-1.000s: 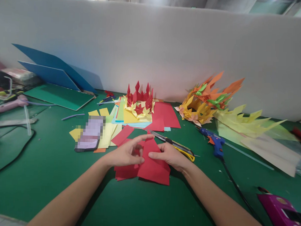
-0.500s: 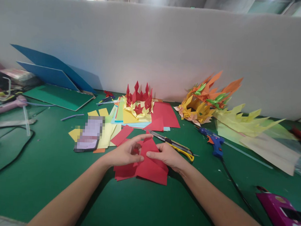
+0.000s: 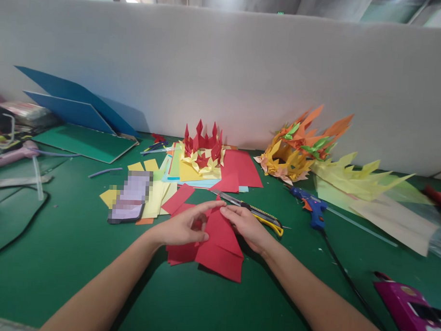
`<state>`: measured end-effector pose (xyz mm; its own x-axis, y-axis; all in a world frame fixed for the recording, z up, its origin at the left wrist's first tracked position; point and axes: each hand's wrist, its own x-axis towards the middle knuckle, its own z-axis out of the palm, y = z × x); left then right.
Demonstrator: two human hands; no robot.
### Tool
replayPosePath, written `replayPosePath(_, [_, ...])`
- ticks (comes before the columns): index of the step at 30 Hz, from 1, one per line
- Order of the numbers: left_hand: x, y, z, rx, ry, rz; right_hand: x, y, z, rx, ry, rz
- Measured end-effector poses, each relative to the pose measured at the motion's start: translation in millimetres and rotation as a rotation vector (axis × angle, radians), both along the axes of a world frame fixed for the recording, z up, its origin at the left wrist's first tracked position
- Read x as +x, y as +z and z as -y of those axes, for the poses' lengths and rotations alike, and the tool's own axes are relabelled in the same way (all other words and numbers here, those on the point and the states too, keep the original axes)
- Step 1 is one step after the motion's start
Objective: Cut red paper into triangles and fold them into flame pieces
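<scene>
A red sheet of paper, folded to a point at its far end, is held between my hands above the table. My left hand grips its left side, index finger stretched to the tip and thumb lower on the edge. The fingers of my right hand pinch the paper near the same tip. Under my left hand lie more red paper pieces. A utility knife and yellow-handled scissors rest just beyond my right hand, partly overlapping.
A phone lies on yellow paper pieces at left. Behind stands a red and yellow paper crown on stacked sheets. An orange paper crown, a blue glue gun and a magenta box are on the right. Blue boards lean at back left.
My right thumb and fingers have shifted up the folded red paper to its tip. The paper's lower edge has come slightly nearer to me. My left hand stays almost in place.
</scene>
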<state>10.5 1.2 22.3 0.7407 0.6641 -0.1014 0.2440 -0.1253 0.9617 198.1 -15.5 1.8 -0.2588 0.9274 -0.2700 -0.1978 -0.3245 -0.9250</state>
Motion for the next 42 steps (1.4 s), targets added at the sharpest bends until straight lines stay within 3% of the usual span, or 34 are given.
replayPosePath(5, [-2.3,-1.7,-3.1,-0.097,0.006,0.037,0.0,4.5,0.8,-0.061,-0.029,0.042])
replayPosePath(12, [-17.9,3.0,-18.5,-0.184,0.251,0.21,1.1,3.7,0.1,-0.103,-0.034,0.078])
replayPosePath(20, [-25.1,4.7,-21.7,-0.228,0.333,0.234,1.8,3.3,-0.7,-0.091,-0.001,0.079])
replayPosePath(27, [-35.4,6.9,-31.3,-0.206,0.571,0.37,6.9,-2.3,-2.8,-0.066,0.049,0.028])
replayPosePath(30, [-28.4,7.3,-29.8,-0.212,0.62,0.484,9.0,-4.1,-3.3,-0.052,0.046,-0.054])
replayPosePath(35, [-5.4,1.1,-18.6,-0.234,0.65,0.484,10.0,-2.0,-1.5,0.039,0.061,-0.193])
replayPosePath(40, [12.4,-7.1,-7.6,-0.102,0.674,0.421,-2.0,-1.1,7.2,0.235,0.013,-0.129])
replayPosePath(42, [18.0,-8.9,-3.8,-0.047,0.66,0.412,-8.9,-3.7,10.3,0.272,-0.073,-0.09])
